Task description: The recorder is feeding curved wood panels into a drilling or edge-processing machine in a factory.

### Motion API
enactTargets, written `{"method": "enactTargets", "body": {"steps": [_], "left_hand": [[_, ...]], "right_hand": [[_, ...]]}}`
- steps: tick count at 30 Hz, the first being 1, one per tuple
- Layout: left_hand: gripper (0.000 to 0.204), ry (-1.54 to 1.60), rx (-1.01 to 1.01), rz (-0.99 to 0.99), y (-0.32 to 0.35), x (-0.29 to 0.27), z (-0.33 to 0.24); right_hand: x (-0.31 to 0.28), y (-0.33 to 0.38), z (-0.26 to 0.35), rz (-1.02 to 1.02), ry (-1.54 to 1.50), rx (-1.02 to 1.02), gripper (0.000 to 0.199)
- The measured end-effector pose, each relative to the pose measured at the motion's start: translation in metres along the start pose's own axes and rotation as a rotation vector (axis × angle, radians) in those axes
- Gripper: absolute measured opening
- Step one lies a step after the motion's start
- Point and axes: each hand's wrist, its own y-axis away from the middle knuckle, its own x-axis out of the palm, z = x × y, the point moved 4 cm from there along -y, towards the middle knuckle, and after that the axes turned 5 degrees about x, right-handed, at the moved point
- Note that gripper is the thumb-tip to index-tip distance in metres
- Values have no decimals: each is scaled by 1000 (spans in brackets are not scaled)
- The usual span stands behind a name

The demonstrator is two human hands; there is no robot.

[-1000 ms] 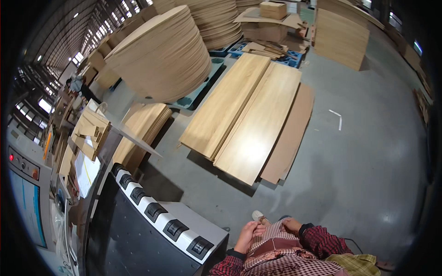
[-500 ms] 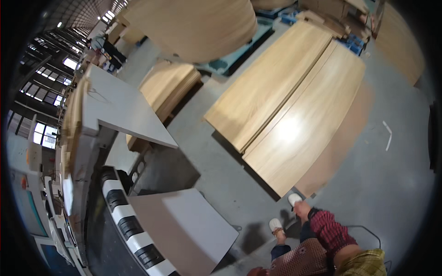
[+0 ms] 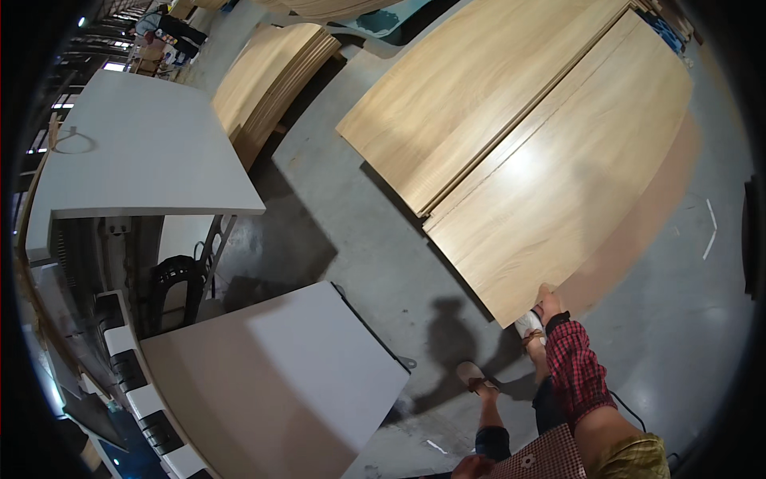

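Note:
My right hand (image 3: 549,304), in a red plaid sleeve, is at the near right edge of a light wood-grain board (image 3: 550,199). Its fingers close on that edge near the board's front corner, partly hidden by the back of the hand. This board tops the right one of two stacks lying side by side, with a narrow gap between. The left stack is topped by a similar wood-grain board (image 3: 471,104). Low in the view, my left hand (image 3: 472,467) shows only in part beside a checked apron (image 3: 531,457); its fingers are not clear.
A pale panel (image 3: 319,359) lies at lower left beside a black-and-white striped machine edge (image 3: 144,399). A grey tabletop (image 3: 152,152) juts out above it. Farther back stands another stack of wood boards (image 3: 275,72). A person (image 3: 171,32) is at far left. My shoes (image 3: 471,374) are on the grey floor.
My view has shifted closer to the two stacks. My right hand has moved up and forward from beside my leg to the right board's edge. One foot has stepped nearer the stack.

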Motion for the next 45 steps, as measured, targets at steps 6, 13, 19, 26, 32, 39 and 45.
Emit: {"method": "enactTargets", "body": {"steps": [6,13,19,26,32,39,45], "left_hand": [[37,-96,90,-43,-16,-6,-15],[29,2,167,5,-38,50,-53],[45,221,233,43,-45,106,-82],[32,-25,441,292,38,97,-102],[27,-32,654,69,204,96,-171],[18,-122,964,-82,332,13,-201],[12,8,1070,-191,420,-92,-194]], "right_hand": [[-12,38,17,110,7,44,28],[-39,168,55,319,-25,27,26],[-33,286,71,406,-58,120,27],[-39,397,83,526,146,279,32],[-2,542,130,462,229,373,35],[-69,380,208,608,-26,-357,65],[-66,345,141,334,-407,-258,53]]}}
